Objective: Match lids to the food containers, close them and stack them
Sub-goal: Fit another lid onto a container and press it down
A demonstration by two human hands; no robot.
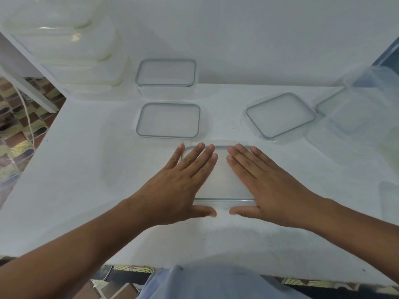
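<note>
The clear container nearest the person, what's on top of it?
Both hands lie flat on the clear container: the left hand and the right hand. Between them only the white table shows through it. What lies beneath the palms is covered.

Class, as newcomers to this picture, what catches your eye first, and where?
The left hand and right hand lie flat, fingers straight, on a clear rectangular container at the near centre of the white table. A second clear container sits beyond, and white plastic tubs are stacked far left.
</note>
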